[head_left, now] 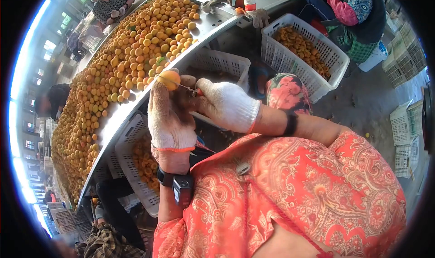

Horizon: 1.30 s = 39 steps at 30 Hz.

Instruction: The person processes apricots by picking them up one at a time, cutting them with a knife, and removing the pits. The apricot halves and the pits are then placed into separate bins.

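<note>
My left hand (170,115), in a white knit glove, holds an orange apricot (169,79) up at its fingertips beside the table edge. My right hand (224,105), also gloved, grips a small knife (188,88) whose thin blade runs into the apricot. A long metal table (213,25) heaped with several orange and yellow apricots (131,54) stretches away just beyond my hands.
White plastic crates of cut fruit stand below the table: one at the upper right (337,59), one under my left arm (127,142), another behind my hands (226,63). A person in a patterned headscarf (358,13) sits at upper right; other people work along the far left side.
</note>
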Motion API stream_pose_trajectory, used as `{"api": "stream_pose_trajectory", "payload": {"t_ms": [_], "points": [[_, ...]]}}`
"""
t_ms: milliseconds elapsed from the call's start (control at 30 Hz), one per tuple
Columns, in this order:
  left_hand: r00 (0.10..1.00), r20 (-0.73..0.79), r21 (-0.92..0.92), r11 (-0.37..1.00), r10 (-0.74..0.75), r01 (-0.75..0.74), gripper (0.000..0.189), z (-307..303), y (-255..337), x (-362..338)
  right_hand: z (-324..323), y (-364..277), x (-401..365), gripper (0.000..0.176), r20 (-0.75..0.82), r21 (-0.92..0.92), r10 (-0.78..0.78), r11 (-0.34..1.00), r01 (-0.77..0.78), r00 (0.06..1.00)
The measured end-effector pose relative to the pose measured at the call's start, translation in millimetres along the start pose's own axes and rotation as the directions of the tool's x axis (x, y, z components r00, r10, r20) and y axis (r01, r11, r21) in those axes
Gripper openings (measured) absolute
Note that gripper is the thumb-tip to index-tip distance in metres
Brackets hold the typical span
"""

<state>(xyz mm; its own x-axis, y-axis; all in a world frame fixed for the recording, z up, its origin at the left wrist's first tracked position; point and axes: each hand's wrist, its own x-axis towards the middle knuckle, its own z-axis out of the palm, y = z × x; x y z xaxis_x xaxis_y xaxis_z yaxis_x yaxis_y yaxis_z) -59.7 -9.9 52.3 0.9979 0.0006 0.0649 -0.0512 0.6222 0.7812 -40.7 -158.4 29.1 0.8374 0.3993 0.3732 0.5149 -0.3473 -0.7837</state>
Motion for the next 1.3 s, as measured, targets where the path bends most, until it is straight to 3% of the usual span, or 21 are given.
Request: {"api": "stream_pose_trajectory", "payload": {"t_ms": [67,133,233,267,300,367,433,533,633,700,767,800,933,1000,1033,1133,1200,1300], "points": [[0.999,0.004,0.012,0.999,0.035,-0.035,0.048,1,-3,3,2,4,0,0.030,0.001,-0.044,0.008,0.999,-0.008,1.000],[0.986,-0.020,-0.060,0.984,0.166,-0.166,0.043,-2,-11,9,1,5,0,0.028,-0.001,-0.090,0.017,0.996,-0.017,1.000],[0.986,-0.046,0.022,0.987,0.160,-0.159,0.038,-8,-12,13,2,7,-2,0.029,0.009,-0.107,0.036,0.994,-0.034,0.999],[0.993,-0.089,-0.099,0.992,0.074,-0.083,0.034,-8,-14,16,1,8,-1,0.030,0.039,-0.120,0.056,0.992,-0.051,0.998],[0.993,-0.091,-0.097,0.992,0.072,-0.081,0.034,-8,-16,17,1,9,0,0.032,0.068,-0.134,0.075,0.989,-0.065,0.995],[0.967,-0.229,-0.224,0.973,-0.108,0.055,0.032,-8,-20,20,-2,7,-1,0.032,0.073,-0.109,0.096,0.990,-0.087,0.993],[0.985,-0.158,-0.230,0.973,-0.075,0.037,0.033,-7,-22,20,-7,4,-1,0.032,0.076,-0.088,0.117,0.990,-0.111,0.990],[0.986,-0.074,0.163,0.978,0.146,-0.133,0.034,16,-23,7,-11,3,-3,0.034,0.033,0.014,0.103,0.995,-0.104,0.994],[0.996,-0.031,0.115,0.990,0.085,-0.081,0.032,3,-31,7,-7,11,-6,0.037,0.023,0.014,0.062,0.998,-0.062,0.998],[1.000,-0.002,0.081,0.996,0.026,-0.025,0.038,1,-33,9,-2,16,-7,0.036,0.050,-0.053,0.128,0.991,-0.126,0.990],[0.980,-0.151,-0.151,0.983,-0.132,0.109,0.045,11,-35,9,-2,12,-7,0.035,0.028,-0.050,0.124,0.991,-0.122,0.992],[0.984,-0.138,-0.128,0.988,-0.109,0.091,0.052,15,-36,9,-4,8,-7,0.035,0.013,-0.050,0.116,0.992,-0.116,0.993],[0.993,-0.119,0.001,1.000,-0.002,0.002,0.048,8,-34,17,-9,3,-8,0.034,-0.033,-0.103,0.101,0.989,-0.104,0.994],[0.977,-0.149,0.205,0.972,0.150,-0.118,0.046,7,-33,20,-4,11,-11,0.035,-0.047,-0.082,0.053,0.995,-0.056,0.998],[0.977,-0.153,0.205,0.972,0.150,-0.117,0.046,4,-34,19,-2,13,-11,0.035,-0.043,-0.081,0.053,0.995,-0.056,0.998],[0.993,-0.100,0.089,0.995,0.060,-0.051,0.043,6,-36,18,0,15,-9,0.035,-0.005,-0.110,0.099,0.989,-0.099,0.995],[0.961,-0.232,-0.172,0.978,-0.152,0.114,0.044,19,-37,13,0,9,-8,0.028,-0.074,-0.003,0.100,0.995,-0.101,0.992],[0.928,-0.303,-0.147,0.973,-0.218,0.180,0.046,17,-35,19,-1,8,-4,0.031,-0.039,-0.102,0.109,0.988,-0.113,0.993]]}}
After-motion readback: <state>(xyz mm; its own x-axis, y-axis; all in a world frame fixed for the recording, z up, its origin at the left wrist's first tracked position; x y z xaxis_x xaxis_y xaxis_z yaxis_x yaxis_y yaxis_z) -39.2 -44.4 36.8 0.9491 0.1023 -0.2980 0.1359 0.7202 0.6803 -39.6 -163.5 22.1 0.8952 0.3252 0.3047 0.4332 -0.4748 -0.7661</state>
